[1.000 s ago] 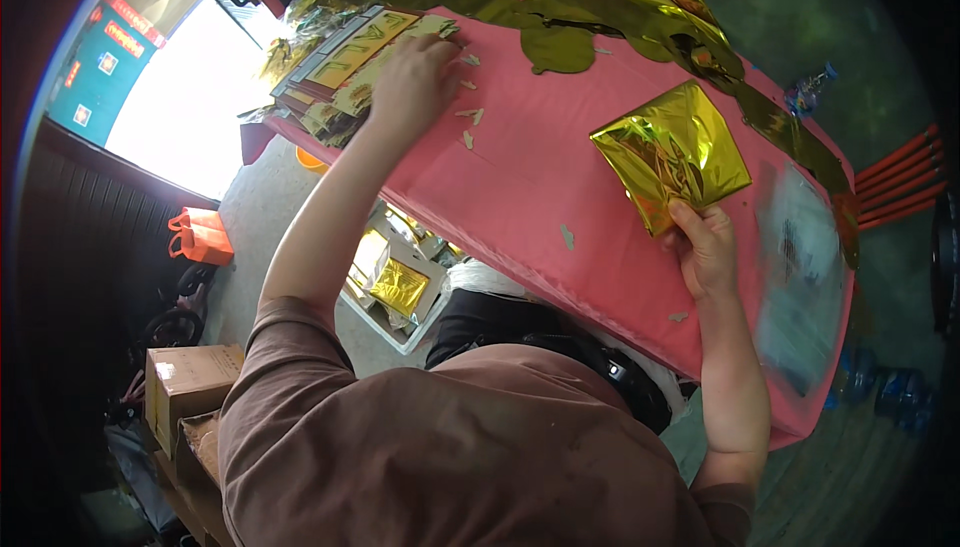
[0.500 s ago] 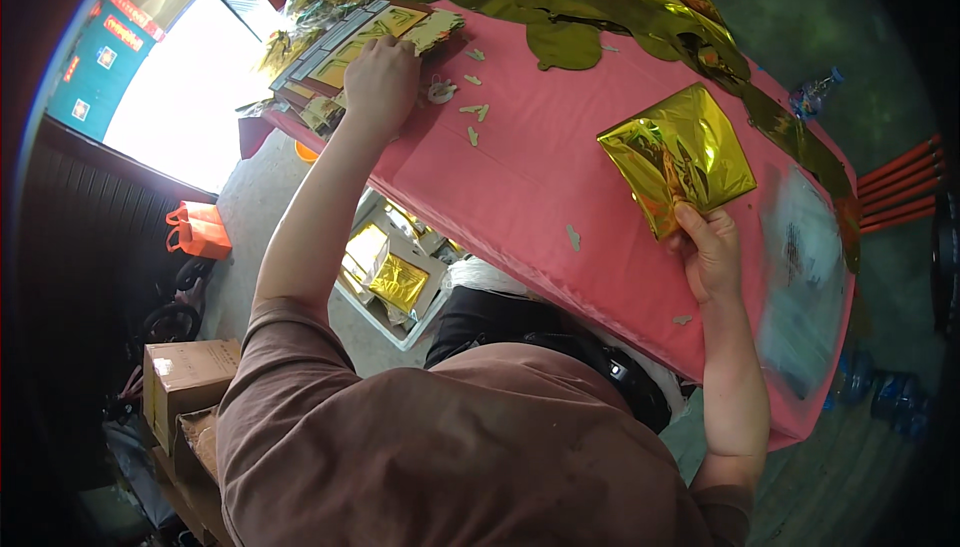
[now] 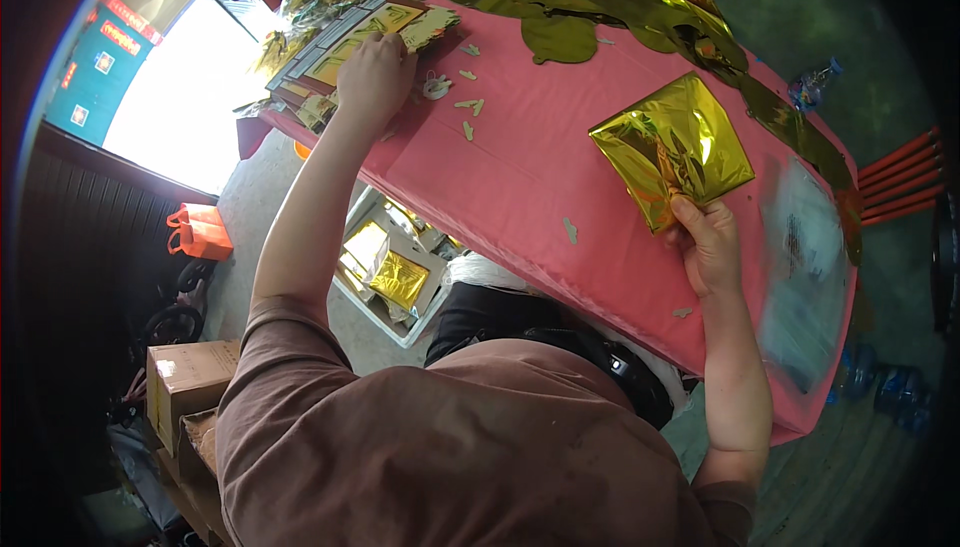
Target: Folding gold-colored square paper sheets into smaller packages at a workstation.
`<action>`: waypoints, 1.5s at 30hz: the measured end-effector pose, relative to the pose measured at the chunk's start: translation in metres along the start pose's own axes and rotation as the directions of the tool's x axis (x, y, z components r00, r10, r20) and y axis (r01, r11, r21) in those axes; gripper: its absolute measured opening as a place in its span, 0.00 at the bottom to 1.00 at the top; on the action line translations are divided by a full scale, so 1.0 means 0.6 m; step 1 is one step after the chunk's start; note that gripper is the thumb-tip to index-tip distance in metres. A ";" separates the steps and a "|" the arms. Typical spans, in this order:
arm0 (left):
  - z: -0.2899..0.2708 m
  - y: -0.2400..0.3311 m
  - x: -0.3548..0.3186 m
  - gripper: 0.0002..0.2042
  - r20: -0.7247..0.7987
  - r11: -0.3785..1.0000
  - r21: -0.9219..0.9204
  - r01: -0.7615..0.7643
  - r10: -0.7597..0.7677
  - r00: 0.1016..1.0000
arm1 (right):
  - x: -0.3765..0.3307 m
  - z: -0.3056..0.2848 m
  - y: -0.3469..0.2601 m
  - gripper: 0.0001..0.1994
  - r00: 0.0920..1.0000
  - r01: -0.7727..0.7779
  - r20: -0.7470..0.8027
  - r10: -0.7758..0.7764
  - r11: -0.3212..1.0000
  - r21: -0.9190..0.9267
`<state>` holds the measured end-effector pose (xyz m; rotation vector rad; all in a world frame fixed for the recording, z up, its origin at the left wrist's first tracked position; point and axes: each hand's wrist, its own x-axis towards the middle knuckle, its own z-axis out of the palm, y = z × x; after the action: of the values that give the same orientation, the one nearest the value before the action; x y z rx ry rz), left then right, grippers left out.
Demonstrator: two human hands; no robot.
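Note:
My right hand pinches the lower corner of a square gold foil packet, thumb on top, and holds it over the right part of the pink-covered table. The foil is shiny and creased near my thumb. At the table's far left, my left hand rests with curled fingers on a pile of printed cards in yellow and brown. Its fingertips are partly hidden, so what they grip does not show. Beside that hand lie a small whitish ring-shaped item and several small pale cut-out pieces.
Long gold foil sheets run along the far edge. Clear plastic covers the right end. A white bin with gold packets stands below the near edge. Cardboard boxes and an orange bag are on the left.
Both hands stay nearly in place. The gold packet has shifted slightly up and left in the picture, along with my right hand; my left hand is still at the cards.

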<state>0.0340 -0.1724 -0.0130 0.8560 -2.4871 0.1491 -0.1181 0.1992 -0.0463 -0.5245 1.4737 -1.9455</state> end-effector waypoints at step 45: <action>-0.008 0.095 -0.049 0.13 0.122 0.929 -0.359 -0.093 0.145 0.982 | -0.003 -0.023 -0.040 0.02 0.982 0.177 -0.084 -0.167 0.976 0.128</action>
<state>0.0216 -0.1097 -0.0200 0.5819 -2.5902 -0.3231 -0.1318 0.2143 -0.0272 -0.5416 1.3670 -2.2028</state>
